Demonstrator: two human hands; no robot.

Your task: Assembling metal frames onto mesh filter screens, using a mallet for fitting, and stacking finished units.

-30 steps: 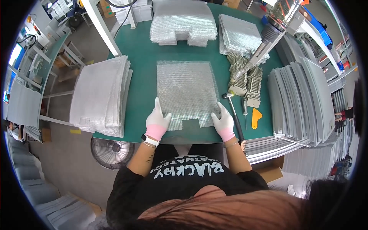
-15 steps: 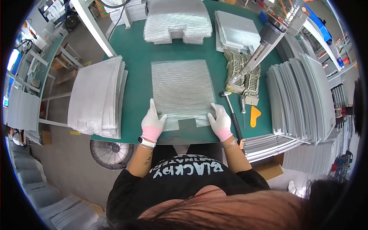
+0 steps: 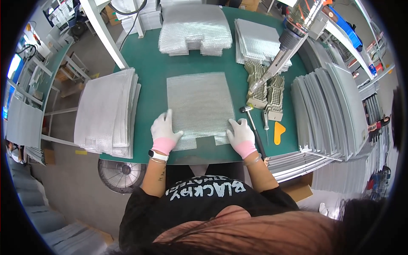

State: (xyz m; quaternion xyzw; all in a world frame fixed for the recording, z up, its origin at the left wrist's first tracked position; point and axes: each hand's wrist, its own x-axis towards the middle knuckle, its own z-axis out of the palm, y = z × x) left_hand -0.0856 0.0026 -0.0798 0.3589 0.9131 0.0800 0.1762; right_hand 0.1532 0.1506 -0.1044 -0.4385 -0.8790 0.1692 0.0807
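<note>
the left forearm (image 3: 154, 180) is slanting in from 7 o'clock, and the gloved left hand (image 3: 164, 132) is opening its fingers toward 12 o'clock while its thumb is stretching out toward 2 o'clock. the right forearm (image 3: 261, 176) is slanting in from 5 o'clock; the gloved right hand (image 3: 243, 138) is bending its fingers loosely toward 11 o'clock, thumb standing apart.

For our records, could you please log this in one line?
sheet: on table; left hand: left edge; right hand: right edge
</note>
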